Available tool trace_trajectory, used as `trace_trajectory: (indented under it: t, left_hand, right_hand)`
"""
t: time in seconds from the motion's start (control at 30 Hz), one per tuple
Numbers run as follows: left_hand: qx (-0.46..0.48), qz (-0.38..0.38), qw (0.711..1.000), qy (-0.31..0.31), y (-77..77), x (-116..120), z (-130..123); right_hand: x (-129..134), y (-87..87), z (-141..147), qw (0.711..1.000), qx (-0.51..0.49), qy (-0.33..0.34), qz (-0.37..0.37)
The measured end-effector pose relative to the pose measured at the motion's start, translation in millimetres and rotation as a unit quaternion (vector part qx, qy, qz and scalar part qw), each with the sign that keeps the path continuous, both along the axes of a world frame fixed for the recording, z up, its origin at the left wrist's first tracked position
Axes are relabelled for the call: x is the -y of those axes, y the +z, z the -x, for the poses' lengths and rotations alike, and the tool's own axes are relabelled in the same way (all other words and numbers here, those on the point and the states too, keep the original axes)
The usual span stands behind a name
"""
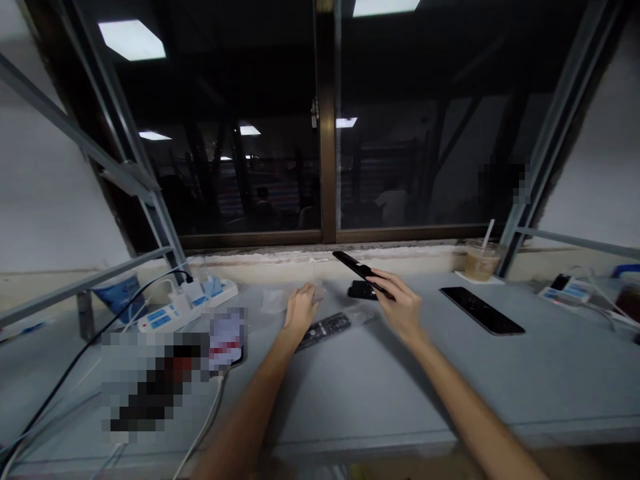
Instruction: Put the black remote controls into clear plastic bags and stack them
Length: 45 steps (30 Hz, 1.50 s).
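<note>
My right hand [400, 303] is closed round a long, slim black remote control [353, 265], which it holds tilted above the table. Below it lies a short black object [361, 290] whose kind I cannot make out. My left hand [301, 307] has its fingers pinched on what looks like a piece of clear plastic film [319, 292]. Partly behind the left wrist, another black remote control [327, 328] with rows of buttons rests on the table. Crumpled clear plastic [361, 313] lies at its right end, and a small clear bag [273, 301] is left of my left hand.
A black phone or tablet [483, 311] lies on the right, before a drink cup [481, 260] with a straw. On the left are a white power strip [160, 318], cables, a blue container [120, 299] and a blurred-out phone [227, 340]. The window [250, 133] stands behind.
</note>
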State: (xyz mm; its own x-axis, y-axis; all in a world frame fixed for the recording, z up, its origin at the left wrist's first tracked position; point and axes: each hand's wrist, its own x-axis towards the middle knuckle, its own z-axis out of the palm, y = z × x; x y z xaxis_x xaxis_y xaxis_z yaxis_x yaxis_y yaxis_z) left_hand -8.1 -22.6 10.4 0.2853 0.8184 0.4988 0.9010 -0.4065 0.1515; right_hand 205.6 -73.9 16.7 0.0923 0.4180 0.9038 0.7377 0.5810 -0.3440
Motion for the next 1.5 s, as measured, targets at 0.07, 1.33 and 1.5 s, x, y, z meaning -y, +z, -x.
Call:
trace_trajectory:
  t: [0.07, 1.33, 1.5]
  left_hand:
    - [-0.011, 0.016, 1.000, 0.001, -3.2, 0, -2]
    - [0.003, -0.040, 0.996, -0.083, -6.6, 8, -10]
    - [0.005, -0.062, 0.992, -0.108, -9.5, 9, -11]
  right_hand:
    - [0, -0.4, -1, 1.000, 0.002, 0.000, 0.002]
    - [-19, 0.3, 4, 0.830, -0.505, 0.151, 0.182]
    - [-18, -0.8, 5, 0.850, -0.474, 0.119, 0.198]
